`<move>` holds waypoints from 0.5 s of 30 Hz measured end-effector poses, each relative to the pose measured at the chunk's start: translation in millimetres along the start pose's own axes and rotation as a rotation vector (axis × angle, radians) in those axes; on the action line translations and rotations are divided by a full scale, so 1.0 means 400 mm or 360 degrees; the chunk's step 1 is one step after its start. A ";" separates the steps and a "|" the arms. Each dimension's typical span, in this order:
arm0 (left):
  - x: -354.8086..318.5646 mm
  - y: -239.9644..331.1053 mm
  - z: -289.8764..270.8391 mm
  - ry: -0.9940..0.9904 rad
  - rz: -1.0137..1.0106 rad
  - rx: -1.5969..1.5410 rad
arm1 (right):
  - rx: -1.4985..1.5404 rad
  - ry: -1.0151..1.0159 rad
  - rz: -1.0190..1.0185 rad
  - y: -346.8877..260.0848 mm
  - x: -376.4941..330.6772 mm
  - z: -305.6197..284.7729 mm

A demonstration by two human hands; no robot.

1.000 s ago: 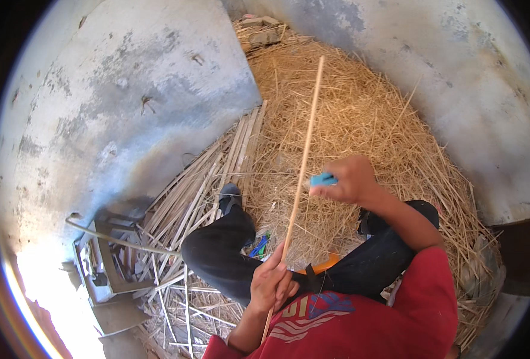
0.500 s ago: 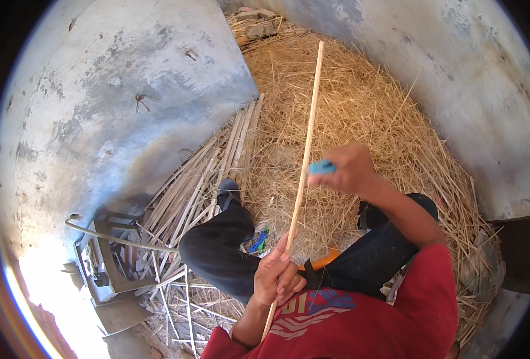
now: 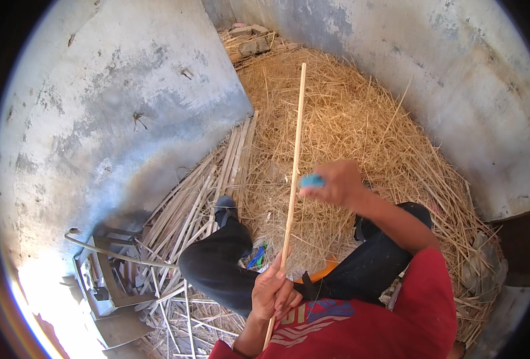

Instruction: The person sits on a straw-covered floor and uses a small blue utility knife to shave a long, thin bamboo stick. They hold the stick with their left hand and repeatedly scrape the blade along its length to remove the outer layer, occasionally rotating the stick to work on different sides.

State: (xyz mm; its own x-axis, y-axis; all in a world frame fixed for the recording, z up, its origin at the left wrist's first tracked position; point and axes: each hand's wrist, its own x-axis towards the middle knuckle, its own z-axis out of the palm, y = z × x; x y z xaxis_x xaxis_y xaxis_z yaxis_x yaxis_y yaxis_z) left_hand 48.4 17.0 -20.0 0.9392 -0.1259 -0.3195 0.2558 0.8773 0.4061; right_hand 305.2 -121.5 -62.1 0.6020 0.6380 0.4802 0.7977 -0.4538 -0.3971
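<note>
A long, pale, thin wooden or bamboo strip (image 3: pixel 297 137) stretches from my lap up over the straw, leaning slightly to the right at its far end. Around its lower part my left hand (image 3: pixel 274 291) is closed, close to my red shirt. My right hand (image 3: pixel 338 182) is closed on a small blue object (image 3: pixel 312 180), held just right of the strip's middle. Motion blurs that object, so its kind is unclear. Whether it touches the strip I cannot tell.
Loose straw and shavings (image 3: pixel 343 113) cover the floor between my bent legs and the walls. Several strips (image 3: pixel 232 158) lie in a pile at the left, beside a wooden box-like frame (image 3: pixel 106 272). Blue-green scraps (image 3: pixel 256 256) and an orange thing (image 3: pixel 320 272) lie near my lap.
The strip's far end has swung a little left and nearer. My right hand with the blue object has shifted slightly left. My left hand keeps its hold, and the view has tilted slightly.
</note>
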 end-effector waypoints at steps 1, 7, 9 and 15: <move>-0.007 0.002 -0.004 0.0016 0.0023 -0.0006 | -0.0022 0.0023 -0.0134 -0.027 0.000 -0.004; -0.017 -0.019 0.002 0.0019 -0.0037 -0.0019 | -0.0243 0.0169 -0.0058 0.069 0.055 -0.053; -0.018 -0.013 0.001 -0.0013 -0.0024 0.0014 | -0.0163 0.0115 -0.0024 0.075 0.038 -0.032; -0.034 -0.014 -0.014 -0.0063 -0.0072 -0.0074 | -0.0170 0.0369 -0.0116 0.076 0.017 0.020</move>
State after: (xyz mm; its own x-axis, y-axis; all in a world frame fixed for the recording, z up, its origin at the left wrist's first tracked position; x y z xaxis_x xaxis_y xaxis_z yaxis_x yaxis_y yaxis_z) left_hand 32.9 16.4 -22.5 0.9355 -0.1832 -0.3022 0.2880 0.8908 0.3515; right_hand 333.4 -126.2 -77.1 0.5251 0.5173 0.6758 0.8310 -0.4828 -0.2762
